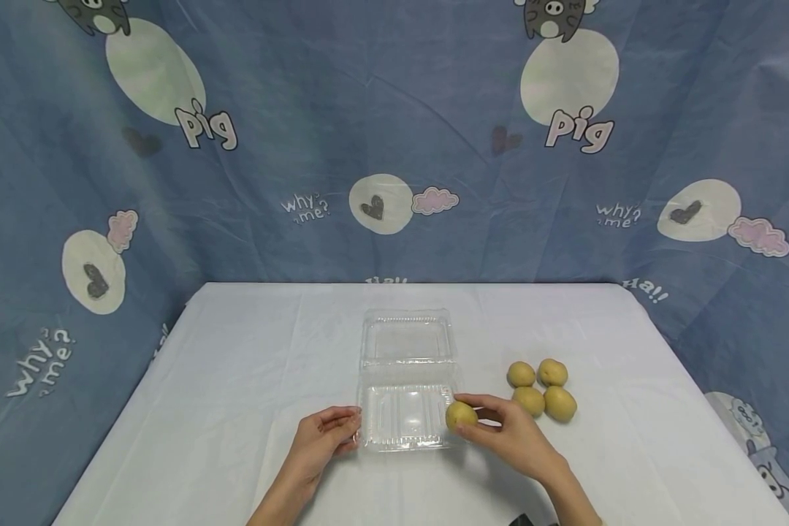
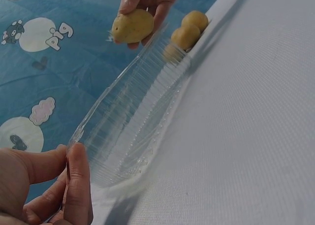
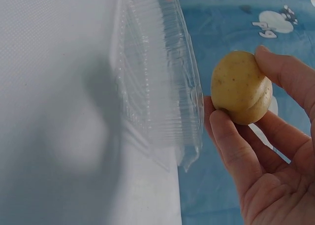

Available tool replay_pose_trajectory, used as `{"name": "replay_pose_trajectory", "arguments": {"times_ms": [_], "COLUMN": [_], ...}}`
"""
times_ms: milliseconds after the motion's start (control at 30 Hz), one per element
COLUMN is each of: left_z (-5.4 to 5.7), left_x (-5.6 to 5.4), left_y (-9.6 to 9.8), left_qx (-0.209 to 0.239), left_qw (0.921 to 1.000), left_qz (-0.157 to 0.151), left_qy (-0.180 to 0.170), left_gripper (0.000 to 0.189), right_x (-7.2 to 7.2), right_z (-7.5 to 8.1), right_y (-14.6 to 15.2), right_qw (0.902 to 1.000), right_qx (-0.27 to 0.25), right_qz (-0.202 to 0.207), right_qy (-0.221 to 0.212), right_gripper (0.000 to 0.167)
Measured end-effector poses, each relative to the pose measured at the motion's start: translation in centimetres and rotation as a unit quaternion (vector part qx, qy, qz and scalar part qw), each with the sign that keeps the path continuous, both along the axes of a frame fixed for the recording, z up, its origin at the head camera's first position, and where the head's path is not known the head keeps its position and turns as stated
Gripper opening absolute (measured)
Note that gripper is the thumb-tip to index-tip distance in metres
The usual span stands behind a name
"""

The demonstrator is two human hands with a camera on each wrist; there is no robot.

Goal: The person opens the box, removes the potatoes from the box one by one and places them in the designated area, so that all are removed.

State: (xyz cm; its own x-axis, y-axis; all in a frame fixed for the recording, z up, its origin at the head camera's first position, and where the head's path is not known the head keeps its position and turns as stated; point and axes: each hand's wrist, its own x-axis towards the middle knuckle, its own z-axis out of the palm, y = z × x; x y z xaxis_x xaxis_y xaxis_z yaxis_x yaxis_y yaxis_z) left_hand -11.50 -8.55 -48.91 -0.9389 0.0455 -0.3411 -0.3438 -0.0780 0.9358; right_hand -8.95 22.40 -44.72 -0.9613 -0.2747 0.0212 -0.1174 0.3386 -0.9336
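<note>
A clear plastic clamshell box (image 1: 408, 420) lies on the table with its lid folded back, away from me. My left hand (image 1: 325, 438) pinches the left rim of its base between thumb and fingers, as the left wrist view shows closely. In my right hand (image 1: 509, 435) is a yellow potato (image 1: 461, 415), gripped by thumb and fingertips above the box's right edge. The right wrist view shows this potato (image 3: 241, 87) held beside the box wall, apart from it. No potato is visible inside the box.
Several more potatoes (image 1: 543, 389) sit in a cluster on the table, to the right of the box and just beyond my right hand. A white cloth (image 1: 237, 365) covers the table. Behind and beside it hangs a blue printed curtain (image 1: 394, 131).
</note>
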Motion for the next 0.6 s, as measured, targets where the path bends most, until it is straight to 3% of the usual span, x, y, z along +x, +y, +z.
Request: {"name": "replay_pose_trajectory", "arguments": {"times_ms": [333, 600], "left_z": [0.5, 0.4], "left_x": [0.2, 0.1], "left_y": [-0.1, 0.0], "left_qx": [-0.002, -0.001], "left_qw": [0.9999, 1.0000], "left_qz": [-0.011, 0.000], "left_qy": [0.004, -0.002], "left_gripper": [0.034, 0.031], "right_x": [0.9, 0.9], "right_z": [0.1, -0.4], "right_y": [0.5, 1.2], "right_qw": [0.9996, 0.9990], "right_qx": [-0.028, -0.026], "right_qz": [-0.007, -0.021], "right_qy": [0.005, 0.028], "right_gripper": [0.049, 0.049]}}
